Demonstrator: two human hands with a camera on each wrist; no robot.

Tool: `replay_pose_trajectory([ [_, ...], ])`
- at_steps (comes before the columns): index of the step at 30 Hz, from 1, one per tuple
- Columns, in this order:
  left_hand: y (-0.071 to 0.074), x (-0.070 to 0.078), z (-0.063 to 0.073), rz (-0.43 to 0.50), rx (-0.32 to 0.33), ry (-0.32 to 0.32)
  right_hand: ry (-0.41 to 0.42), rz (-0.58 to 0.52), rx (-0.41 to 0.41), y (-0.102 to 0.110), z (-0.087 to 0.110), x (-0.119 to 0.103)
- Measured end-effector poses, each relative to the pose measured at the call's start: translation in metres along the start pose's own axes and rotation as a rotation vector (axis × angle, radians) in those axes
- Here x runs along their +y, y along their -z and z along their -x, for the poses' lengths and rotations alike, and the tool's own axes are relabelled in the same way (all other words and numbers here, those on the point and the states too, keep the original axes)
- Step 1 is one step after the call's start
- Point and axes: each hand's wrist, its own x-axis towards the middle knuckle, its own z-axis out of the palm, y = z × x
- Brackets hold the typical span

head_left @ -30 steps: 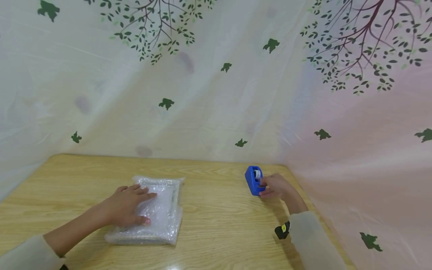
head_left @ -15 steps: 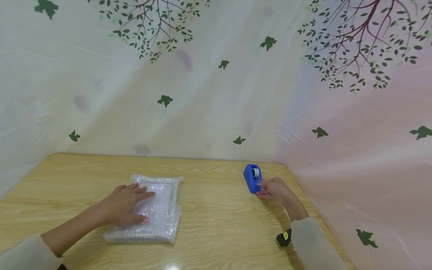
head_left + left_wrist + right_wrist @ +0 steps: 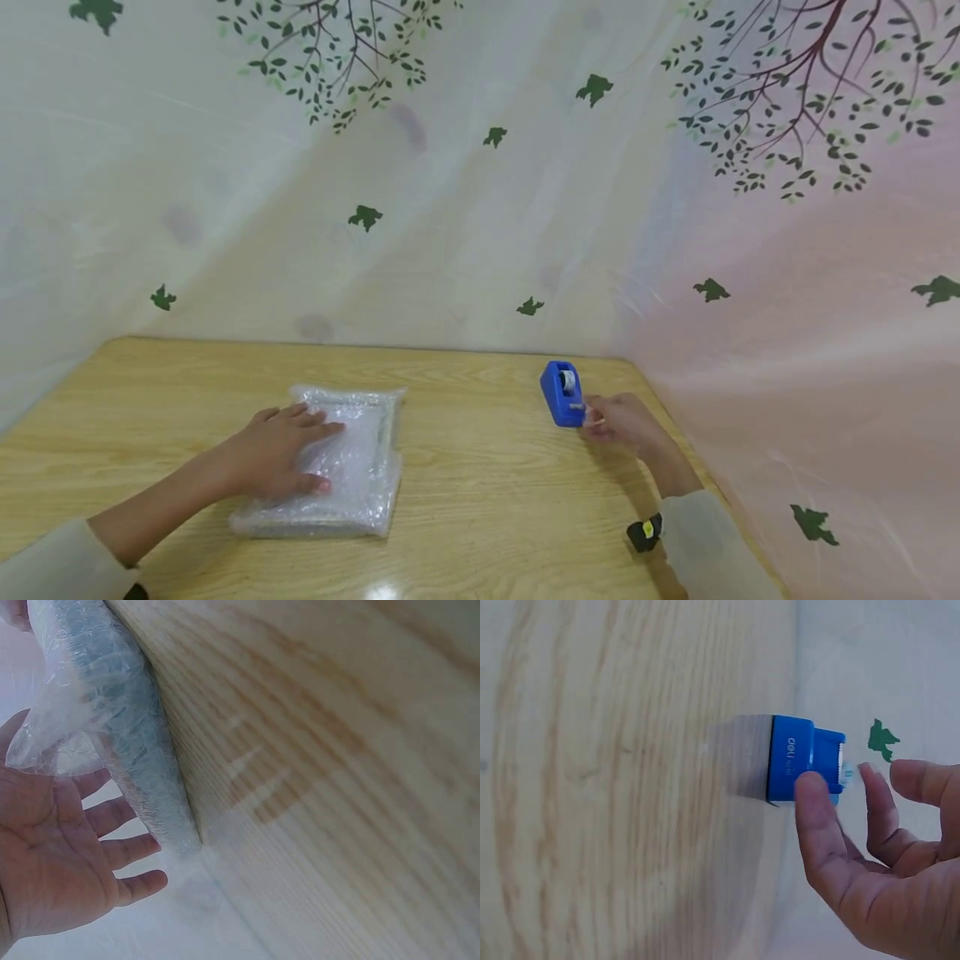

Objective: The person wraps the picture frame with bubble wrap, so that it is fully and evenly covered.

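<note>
A flat bubble-wrapped package (image 3: 360, 467) lies on the left half of the table. My left hand (image 3: 281, 458) rests on its top with fingers spread; in the left wrist view the fingers (image 3: 127, 851) extend straight beside the wrapped edge. At the back right stands a blue tape dispenser (image 3: 561, 400) with a white-cored roll. Just right of its cutter my right hand (image 3: 618, 421) pinches the end of the clear tape (image 3: 848, 774). One finger (image 3: 814, 799) of that hand overlaps the dispenser's lower corner in the right wrist view; whether it touches is hard to tell.
The wood-grain table (image 3: 472, 483) ends at a hanging sheet (image 3: 450, 250) printed with branches and green birds, close behind the dispenser. This sheet also runs along the right side. A black wrist strap device (image 3: 645, 533) sits at the right sleeve.
My right hand has drawn back slightly to the right from the dispenser's front, uncovering its cutter. The left hand stays on the package.
</note>
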Motion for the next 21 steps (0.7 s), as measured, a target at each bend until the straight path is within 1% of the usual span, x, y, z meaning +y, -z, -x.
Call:
replay_pose_trajectory([
  [3,-0.002,-0.004,-0.001,-0.008,0.006,-0.007,-0.045,-0.037,-0.034,-0.001,-0.005,0.003],
  [6,-0.005,-0.006,-0.003,-0.011,0.008,-0.018,-0.071,-0.102,-0.099,-0.001,-0.01,0.009],
  [8,-0.005,-0.007,-0.005,-0.008,0.008,-0.024,-0.066,-0.143,-0.14,0.001,-0.012,0.013],
  [14,-0.004,-0.009,-0.008,-0.003,0.016,-0.027,-0.022,-0.239,-0.226,0.005,-0.015,0.018],
  [18,-0.005,-0.013,-0.01,-0.006,0.012,-0.021,-0.002,-0.248,-0.261,0.006,-0.015,0.019],
  [21,-0.006,-0.014,-0.011,-0.008,0.011,-0.024,-0.001,-0.243,-0.264,0.006,-0.016,0.02],
])
